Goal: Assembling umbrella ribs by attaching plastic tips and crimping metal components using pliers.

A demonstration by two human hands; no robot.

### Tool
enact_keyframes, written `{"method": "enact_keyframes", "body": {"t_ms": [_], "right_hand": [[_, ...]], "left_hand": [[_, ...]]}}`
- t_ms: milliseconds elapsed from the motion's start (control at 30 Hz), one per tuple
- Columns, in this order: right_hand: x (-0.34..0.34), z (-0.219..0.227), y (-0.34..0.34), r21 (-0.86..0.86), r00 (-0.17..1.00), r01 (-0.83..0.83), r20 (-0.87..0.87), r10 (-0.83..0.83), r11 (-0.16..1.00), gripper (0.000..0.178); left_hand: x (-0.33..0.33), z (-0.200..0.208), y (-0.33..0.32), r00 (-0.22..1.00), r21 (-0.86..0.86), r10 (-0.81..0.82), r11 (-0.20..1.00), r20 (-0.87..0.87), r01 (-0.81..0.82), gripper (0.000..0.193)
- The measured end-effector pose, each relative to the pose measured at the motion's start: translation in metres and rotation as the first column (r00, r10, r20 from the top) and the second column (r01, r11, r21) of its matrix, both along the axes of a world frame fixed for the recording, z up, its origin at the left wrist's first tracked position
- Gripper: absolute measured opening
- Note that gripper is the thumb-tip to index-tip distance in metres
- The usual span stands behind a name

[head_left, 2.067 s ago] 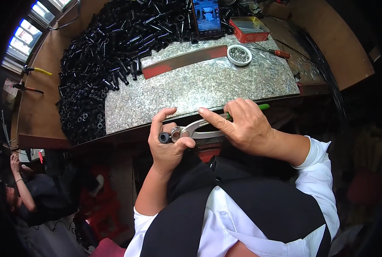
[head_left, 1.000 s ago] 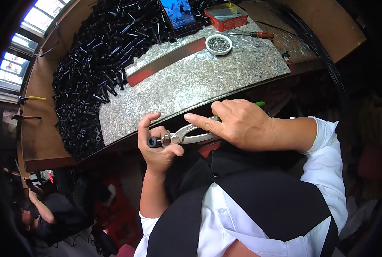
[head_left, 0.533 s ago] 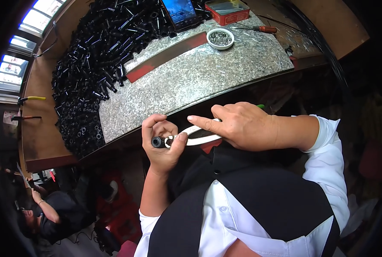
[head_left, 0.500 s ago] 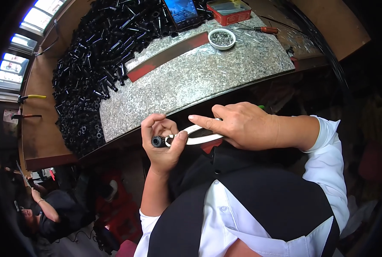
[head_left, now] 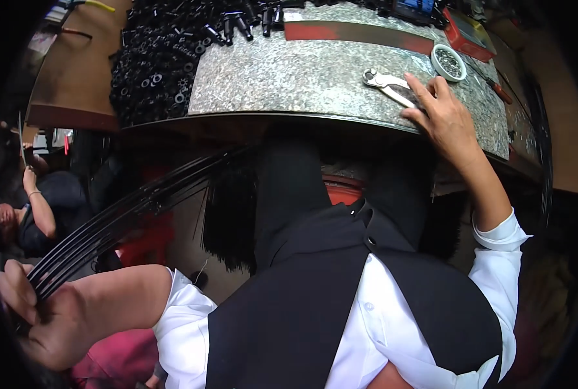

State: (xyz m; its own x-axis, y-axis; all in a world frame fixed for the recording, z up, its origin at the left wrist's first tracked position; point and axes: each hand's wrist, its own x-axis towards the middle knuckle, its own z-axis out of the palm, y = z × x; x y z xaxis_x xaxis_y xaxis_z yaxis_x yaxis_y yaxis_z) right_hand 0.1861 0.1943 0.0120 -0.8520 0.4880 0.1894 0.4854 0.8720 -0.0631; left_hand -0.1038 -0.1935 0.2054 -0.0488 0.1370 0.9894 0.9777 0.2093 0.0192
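Far out at the lower left, my left hand point(head_left: 42, 311) has its fingers wrapped round a bundle of long, thin black rods point(head_left: 133, 201), which arc up toward the table's front edge. My right hand point(head_left: 443, 113) hovers at the right of the speckled stone slab point(head_left: 276, 81), thumb and fingers apart. By its fingertips, end-cutting pliers point(head_left: 386, 81) with pale handles lie on the slab, jaws pointing left. Whether a fingertip still touches a handle I cannot tell.
Black tubular parts point(head_left: 166, 39) are heaped at the back left. A red-brown metal bar point(head_left: 360, 35), a white bowl of small metal bits point(head_left: 449, 63), a red tin point(head_left: 469, 35) and a screwdriver point(head_left: 498, 89) sit at the back right. Another person point(head_left: 39, 201) works at far left.
The pliers went from my hands onto the slab. My left hand, which held a black tubular part, has swung to the lower left and grips the rods. The view has shifted.
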Motion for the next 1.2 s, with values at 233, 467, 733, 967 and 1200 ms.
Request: {"method": "enact_keyframes", "body": {"t_ms": [233,467,733,967,1200], "right_hand": [[-0.015,0.000,-0.007,0.252,0.981,-0.128,-0.110,0.160,0.959,0.057],[0.002,-0.004,0.001,0.131,0.953,-0.139,-0.251,0.168,0.982,0.053],[0.083,0.011,0.044,0.310,0.959,0.216,-0.248,-0.141,0.926,0.047],[0.240,-0.010,0.160,0.383,0.560,0.776,-0.053,-0.827,0.502,0.025],[0.296,-0.030,0.213,0.157,0.173,0.976,-0.140,-0.975,0.151,0.023]], "left_hand": [[0.001,-0.066,0.047,0.619,0.205,-0.464,0.872,0.634,0.444,0.045],[-0.046,-0.272,0.066,0.031,0.016,-0.037,0.858,0.999,0.513,0.034],[-0.103,-0.474,0.055,0.540,-0.688,0.465,0.638,0.701,0.345,0.061],[-0.033,-0.375,0.100,0.599,-0.673,0.405,0.664,0.691,0.326,0.070],[-0.035,-0.381,0.112,0.702,-0.801,0.444,0.511,0.557,0.313,0.062]]}}
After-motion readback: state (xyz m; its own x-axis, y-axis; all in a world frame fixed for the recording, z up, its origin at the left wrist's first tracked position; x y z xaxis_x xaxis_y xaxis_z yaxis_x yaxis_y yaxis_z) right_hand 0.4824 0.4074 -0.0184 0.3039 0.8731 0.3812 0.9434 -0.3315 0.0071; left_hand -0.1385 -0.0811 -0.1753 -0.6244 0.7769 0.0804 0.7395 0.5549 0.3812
